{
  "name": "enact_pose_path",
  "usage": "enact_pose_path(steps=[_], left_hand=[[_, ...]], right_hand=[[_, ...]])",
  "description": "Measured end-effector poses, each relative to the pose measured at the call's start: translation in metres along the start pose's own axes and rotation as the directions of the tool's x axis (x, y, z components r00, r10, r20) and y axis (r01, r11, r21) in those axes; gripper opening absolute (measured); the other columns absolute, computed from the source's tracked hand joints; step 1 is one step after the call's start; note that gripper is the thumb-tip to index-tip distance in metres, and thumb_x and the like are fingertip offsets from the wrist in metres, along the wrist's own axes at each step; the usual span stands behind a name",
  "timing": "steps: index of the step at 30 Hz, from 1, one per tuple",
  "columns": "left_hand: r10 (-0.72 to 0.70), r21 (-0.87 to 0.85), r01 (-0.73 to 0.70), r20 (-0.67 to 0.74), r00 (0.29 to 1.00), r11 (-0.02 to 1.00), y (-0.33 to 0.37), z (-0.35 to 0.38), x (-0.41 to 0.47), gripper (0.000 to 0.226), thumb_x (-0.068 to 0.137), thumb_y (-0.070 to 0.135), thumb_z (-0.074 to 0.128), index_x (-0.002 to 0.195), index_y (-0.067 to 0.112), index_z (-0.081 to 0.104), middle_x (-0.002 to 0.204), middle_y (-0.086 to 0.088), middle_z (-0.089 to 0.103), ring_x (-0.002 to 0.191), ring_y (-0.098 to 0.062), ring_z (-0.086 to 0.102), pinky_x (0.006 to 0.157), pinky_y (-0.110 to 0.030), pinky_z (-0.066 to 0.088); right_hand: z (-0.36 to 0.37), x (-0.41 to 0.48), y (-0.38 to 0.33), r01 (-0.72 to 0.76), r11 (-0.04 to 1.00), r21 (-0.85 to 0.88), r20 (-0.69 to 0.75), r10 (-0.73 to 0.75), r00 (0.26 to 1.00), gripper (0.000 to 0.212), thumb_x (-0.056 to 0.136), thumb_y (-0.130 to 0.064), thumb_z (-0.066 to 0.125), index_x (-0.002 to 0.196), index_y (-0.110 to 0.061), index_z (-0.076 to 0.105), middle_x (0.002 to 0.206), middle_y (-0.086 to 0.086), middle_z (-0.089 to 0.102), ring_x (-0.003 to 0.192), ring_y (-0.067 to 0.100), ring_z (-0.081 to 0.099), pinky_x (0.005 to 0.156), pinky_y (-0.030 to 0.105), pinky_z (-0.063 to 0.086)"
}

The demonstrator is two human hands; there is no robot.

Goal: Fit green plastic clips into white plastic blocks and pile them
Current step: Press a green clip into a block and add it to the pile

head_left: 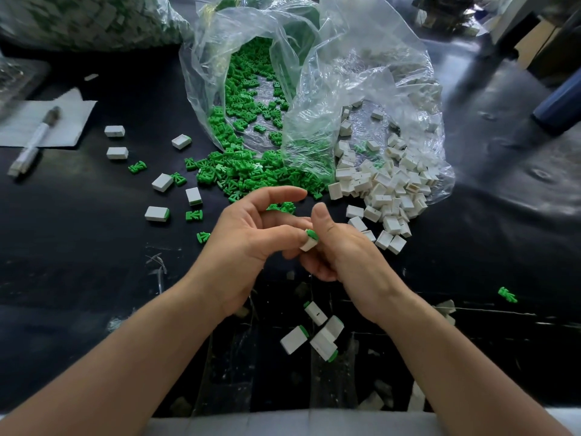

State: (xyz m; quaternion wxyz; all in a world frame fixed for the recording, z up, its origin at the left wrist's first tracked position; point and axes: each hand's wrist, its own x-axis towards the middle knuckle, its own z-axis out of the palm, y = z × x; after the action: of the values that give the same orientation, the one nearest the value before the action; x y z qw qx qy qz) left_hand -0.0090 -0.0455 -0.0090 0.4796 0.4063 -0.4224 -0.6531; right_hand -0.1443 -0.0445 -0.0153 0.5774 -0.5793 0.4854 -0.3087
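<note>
Both hands hold one white block with a green clip in its top, just in front of the clear bag.

Head view: the left hand has its grip closed on the white block, thumb against its side and forefinger stretched out. The right hand grips it too, fingers curled beneath and thumb upright. Loose clips spill from the bag's mouth onto the black desk. Loose blocks heap at the bag's right corner. Fitted blocks lie on the person's side of the bag, below the hands, and others lie scattered to its left. A pen rests on paper far left of the bag.
</note>
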Motion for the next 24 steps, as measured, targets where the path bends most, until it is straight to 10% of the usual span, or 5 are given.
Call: enact_pose_path(steps=[14, 24], left_hand=[[-0.038, 0.144, 0.029, 0.061, 0.997, 0.989, -0.002, -0.003, -0.002, 0.039, 0.053, 0.015, 0.071, 0.092, 0.016, 0.066, 0.068, -0.004, 0.071, 0.061, -0.009, 0.065, 0.058, -0.017, 0.052], [-0.077, 0.314, 0.074, -0.003, 0.997, 0.947, -0.003, -0.003, -0.001, 0.015, 0.08, 0.009, 0.066, 0.092, 0.018, 0.066, 0.075, -0.001, 0.074, 0.072, -0.008, 0.069, 0.065, -0.019, 0.052]], right_hand=[[-0.047, 0.008, 0.001, -0.042, 0.977, -0.21, -0.421, -0.052, 0.906, 0.039, 0.092, -0.04, 0.048, 0.064, -0.018, 0.064, 0.043, -0.013, 0.05, 0.042, -0.003, 0.043, 0.052, 0.016, 0.034], [-0.066, 0.004, 0.003, -0.24, 0.728, -0.643, -0.447, -0.101, 0.889, 0.014, 0.08, -0.038, 0.066, 0.081, -0.024, 0.066, 0.07, -0.012, 0.055, 0.069, 0.006, 0.052, 0.07, 0.023, 0.038]])
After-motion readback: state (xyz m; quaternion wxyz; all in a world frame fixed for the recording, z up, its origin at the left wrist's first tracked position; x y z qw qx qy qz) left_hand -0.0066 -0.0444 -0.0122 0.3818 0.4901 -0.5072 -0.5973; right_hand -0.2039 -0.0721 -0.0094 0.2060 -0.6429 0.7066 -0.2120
